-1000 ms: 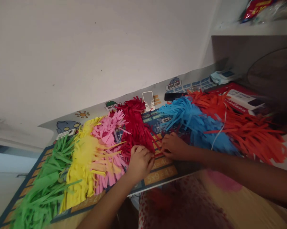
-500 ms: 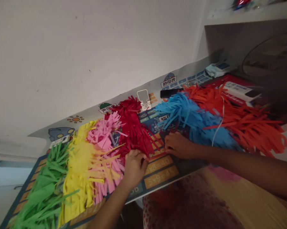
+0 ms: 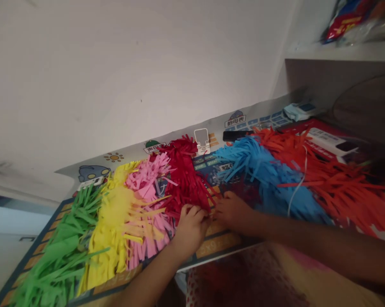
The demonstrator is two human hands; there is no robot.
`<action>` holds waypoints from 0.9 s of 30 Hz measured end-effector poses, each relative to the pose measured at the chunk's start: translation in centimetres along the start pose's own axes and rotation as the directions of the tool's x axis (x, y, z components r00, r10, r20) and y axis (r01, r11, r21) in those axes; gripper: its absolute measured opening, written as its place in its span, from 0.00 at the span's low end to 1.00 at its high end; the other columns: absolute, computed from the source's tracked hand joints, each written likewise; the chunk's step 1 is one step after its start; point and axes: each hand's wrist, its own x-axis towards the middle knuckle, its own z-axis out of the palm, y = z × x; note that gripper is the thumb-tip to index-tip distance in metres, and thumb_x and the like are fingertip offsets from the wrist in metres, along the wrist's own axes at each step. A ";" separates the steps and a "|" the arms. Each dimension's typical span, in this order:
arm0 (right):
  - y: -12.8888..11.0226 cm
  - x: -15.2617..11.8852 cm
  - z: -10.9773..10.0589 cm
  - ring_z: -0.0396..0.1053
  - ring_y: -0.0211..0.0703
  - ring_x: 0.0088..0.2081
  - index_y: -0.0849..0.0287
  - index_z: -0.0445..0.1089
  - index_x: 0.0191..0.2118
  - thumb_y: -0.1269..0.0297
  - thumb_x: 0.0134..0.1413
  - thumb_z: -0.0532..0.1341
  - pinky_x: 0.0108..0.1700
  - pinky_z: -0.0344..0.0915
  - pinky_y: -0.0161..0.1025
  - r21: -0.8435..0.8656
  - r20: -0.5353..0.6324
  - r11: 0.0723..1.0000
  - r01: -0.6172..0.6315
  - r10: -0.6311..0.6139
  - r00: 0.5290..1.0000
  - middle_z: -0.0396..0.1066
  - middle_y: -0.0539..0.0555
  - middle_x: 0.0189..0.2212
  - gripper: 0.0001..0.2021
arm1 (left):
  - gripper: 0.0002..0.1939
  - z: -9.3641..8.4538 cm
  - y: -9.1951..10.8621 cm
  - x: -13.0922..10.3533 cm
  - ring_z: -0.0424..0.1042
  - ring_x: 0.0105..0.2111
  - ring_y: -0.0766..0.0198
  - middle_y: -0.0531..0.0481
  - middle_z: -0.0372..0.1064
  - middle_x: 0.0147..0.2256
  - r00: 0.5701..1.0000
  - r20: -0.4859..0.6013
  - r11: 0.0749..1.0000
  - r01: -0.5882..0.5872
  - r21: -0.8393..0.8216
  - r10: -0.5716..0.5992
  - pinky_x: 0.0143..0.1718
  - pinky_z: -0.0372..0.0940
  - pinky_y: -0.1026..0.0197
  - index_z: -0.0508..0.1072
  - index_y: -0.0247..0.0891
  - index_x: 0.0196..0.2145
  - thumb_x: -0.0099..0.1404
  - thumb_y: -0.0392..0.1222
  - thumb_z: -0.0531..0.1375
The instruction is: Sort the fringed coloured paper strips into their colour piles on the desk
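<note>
A dark red fringed paper bundle (image 3: 186, 179) lies mid-table, its strips trailing down towards my hands. My left hand (image 3: 194, 221) is closed at its lower end, fingers curled on the strips. Just to the right, my right hand (image 3: 232, 213) is closed in a pinch at the same strip ends, its fingertips almost meeting the left ones. What lies between the fingertips is mostly hidden. Left of the dark red bundle are pink fringe (image 3: 150, 187), yellow fringe (image 3: 111, 213) and green fringe (image 3: 62, 247). Blue fringe (image 3: 262, 166) lies beyond my right forearm.
Orange-red fringe (image 3: 333, 179) spreads at the right, with a white cord (image 3: 299, 183) across the blue. A black case-like object (image 3: 237, 135), a white box (image 3: 329, 140) and a phone-shaped card (image 3: 202, 140) lie at the back. A printed mat (image 3: 216, 245) covers the table; a shelf (image 3: 348, 53) juts out above.
My right hand has moved left and down, closing the gap to my left hand. My left hand has shifted slightly right. The view has tilted upwards a little.
</note>
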 end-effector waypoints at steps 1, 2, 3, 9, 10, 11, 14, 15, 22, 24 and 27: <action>-0.2 0.1 0.2 0.65 0.44 0.40 0.57 0.73 0.36 0.72 0.63 0.57 0.44 0.53 0.46 -0.021 -0.003 1.000 0.006 -0.006 1.000 0.74 0.52 0.33 0.08 | 0.08 0.0 0.1 0.1 0.65 0.40 0.58 0.48 0.74 0.38 1.000 0.001 1.000 0.010 -0.017 -0.010 0.46 0.52 0.48 0.77 0.41 0.39 0.67 0.34 0.58; -0.4 0.3 0.3 0.65 0.45 0.41 0.57 0.73 0.36 0.72 0.63 0.57 0.45 0.54 0.46 -0.040 -0.006 0.999 0.008 -0.008 1.000 0.74 0.52 0.33 0.09 | 0.07 0.1 0.3 0.2 0.66 0.40 0.58 0.47 0.74 0.38 1.000 -0.003 0.999 0.024 -0.028 -0.024 0.46 0.53 0.48 0.77 0.40 0.39 0.66 0.34 0.59; -0.6 0.4 0.2 0.65 0.45 0.42 0.57 0.73 0.36 0.72 0.63 0.56 0.45 0.54 0.46 -0.056 -0.013 0.998 0.006 -0.007 1.000 0.74 0.52 0.34 0.09 | 0.07 0.3 0.4 0.3 0.66 0.39 0.58 0.47 0.74 0.37 0.999 -0.014 0.999 0.039 -0.027 -0.039 0.46 0.53 0.49 0.76 0.39 0.39 0.66 0.35 0.59; -1.7 0.9 -0.7 0.68 0.45 0.39 0.58 0.74 0.33 0.77 0.60 0.56 0.42 0.56 0.45 -0.078 -0.063 0.992 -0.095 0.091 0.994 0.74 0.54 0.33 0.11 | 0.05 2.2 0.2 0.4 0.66 0.34 0.60 0.51 0.70 0.29 0.995 -0.098 0.993 0.024 0.115 -0.013 0.44 0.55 0.51 0.74 0.37 0.32 0.66 0.35 0.60; -1.9 0.9 -1.0 0.68 0.45 0.39 0.58 0.74 0.32 0.76 0.60 0.57 0.41 0.56 0.45 -0.078 -0.067 0.990 -0.114 0.109 0.992 0.74 0.54 0.33 0.11 | 0.04 2.0 0.2 0.3 0.66 0.35 0.61 0.51 0.71 0.30 0.994 -0.108 0.993 0.014 0.121 -0.001 0.44 0.55 0.52 0.74 0.37 0.33 0.67 0.35 0.60; -2.1 0.8 -1.5 0.69 0.45 0.38 0.58 0.73 0.31 0.74 0.60 0.57 0.41 0.56 0.44 -0.055 -0.075 0.988 -0.143 0.138 0.988 0.74 0.54 0.32 0.10 | 0.04 1.5 0.3 0.1 0.67 0.35 0.61 0.51 0.72 0.31 0.992 -0.126 0.993 0.005 0.117 0.010 0.46 0.55 0.52 0.73 0.37 0.35 0.67 0.34 0.59; -2.3 0.6 -3.5 0.69 0.41 0.35 0.58 0.74 0.32 0.68 0.60 0.57 0.38 0.58 0.39 0.319 -0.049 0.914 -0.251 0.281 0.959 0.75 0.51 0.31 0.09 | 0.09 -1.3 0.8 -0.6 0.69 0.37 0.62 0.50 0.74 0.36 0.972 -0.226 0.995 -0.041 0.092 0.060 0.52 0.54 0.50 0.72 0.37 0.44 0.71 0.33 0.53; -2.2 0.6 -4.3 0.69 0.40 0.33 0.58 0.75 0.32 0.66 0.60 0.57 0.37 0.59 0.38 0.510 0.013 0.810 -0.290 0.329 0.944 0.74 0.50 0.30 0.10 | 0.11 -2.5 1.1 -0.8 0.70 0.37 0.63 0.50 0.75 0.37 0.962 -0.261 0.994 -0.063 0.088 0.084 0.53 0.53 0.50 0.72 0.37 0.45 0.72 0.33 0.51; -3.3 0.7 -7.5 0.57 0.31 0.21 0.62 0.71 0.23 0.53 0.41 0.68 0.25 0.52 0.31 0.921 0.378 -0.015 -0.390 0.287 0.880 0.64 0.45 0.18 0.16 | 0.10 -6.5 3.4 -1.2 0.73 0.34 0.66 0.51 0.77 0.35 0.876 -0.478 0.995 -0.094 -0.037 0.065 0.55 0.56 0.52 0.72 0.38 0.46 0.72 0.33 0.52; -4.6 0.5 -6.9 0.55 0.30 0.20 0.61 0.71 0.23 0.53 0.38 0.71 0.23 0.50 0.30 0.940 0.341 -0.132 -0.315 0.348 0.873 0.63 0.45 0.17 0.16 | 0.07 -6.0 4.2 -1.3 0.74 0.32 0.67 0.52 0.77 0.33 0.832 -0.552 0.989 -0.029 -0.146 -0.057 0.53 0.59 0.54 0.72 0.38 0.42 0.69 0.32 0.56; -6.8 0.3 -5.4 0.51 0.29 0.16 0.60 0.71 0.24 0.50 0.39 0.71 0.20 0.46 0.30 0.939 0.318 -0.279 -0.200 0.485 0.815 0.61 0.44 0.16 0.17 | 0.06 -4.9 5.7 -1.6 0.75 0.33 0.66 0.52 0.78 0.33 0.768 -0.571 0.941 0.122 -0.315 -0.290 0.49 0.64 0.57 0.74 0.39 0.38 0.68 0.33 0.58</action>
